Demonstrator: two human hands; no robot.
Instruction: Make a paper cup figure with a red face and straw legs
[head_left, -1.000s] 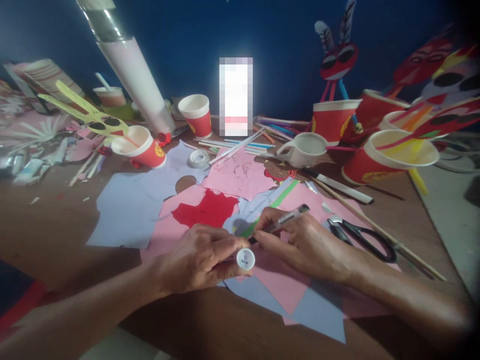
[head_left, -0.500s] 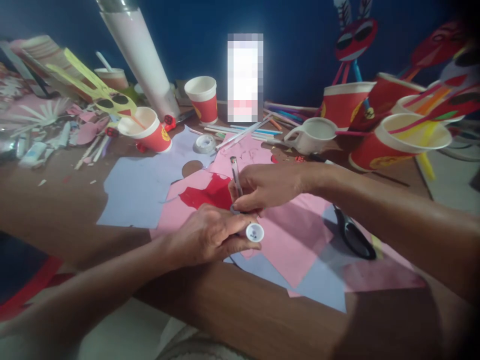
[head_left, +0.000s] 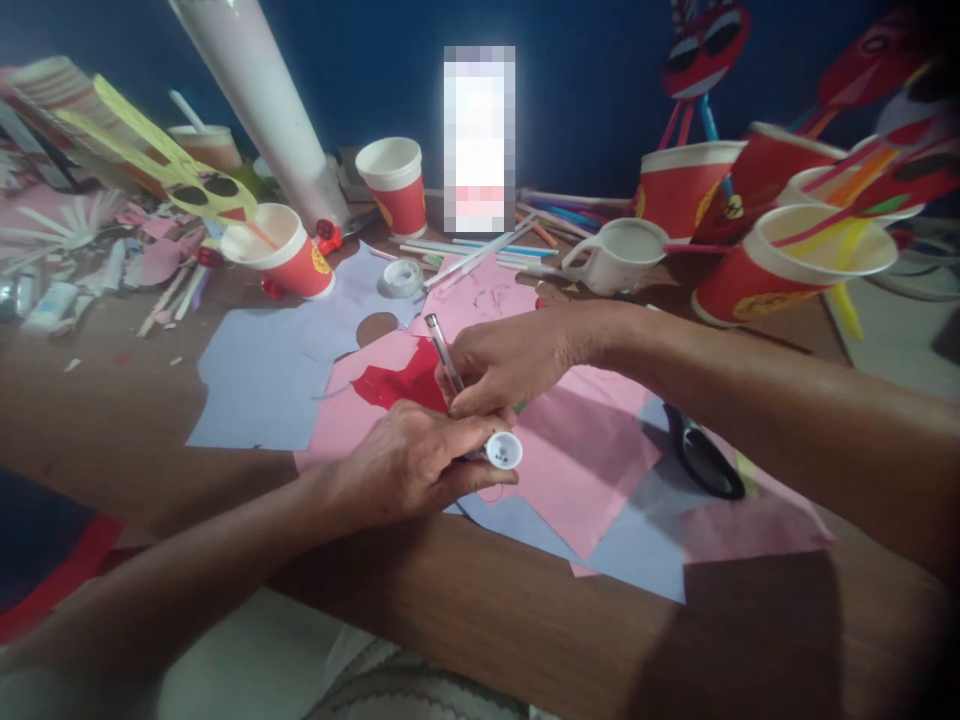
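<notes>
My left hand (head_left: 420,455) is closed around a small white cylindrical object (head_left: 503,452), whose round hollow end faces me. Just above it, my right hand (head_left: 506,360) grips a clear pen (head_left: 444,350), tilted with its upper end to the left. The pen's lower end is hidden by my fingers, close to the object in my left hand. Beneath both hands lie pink paper (head_left: 592,470) and a red paper piece (head_left: 397,382). Blue-grey paper (head_left: 255,380) spreads to the left.
Black-handled scissors (head_left: 705,455) lie beside my right forearm. Behind my hands are a tape roll (head_left: 403,278), a white cup (head_left: 622,255), thin sticks (head_left: 480,250) and a red paper cup (head_left: 394,190). Another red cup (head_left: 292,255) holds a yellow paper figure (head_left: 214,195). Scraps lie far left.
The whole view has shifted, so things appear slightly higher and further left. The pen leans more to the left in my right hand. Both hands keep their grips.
</notes>
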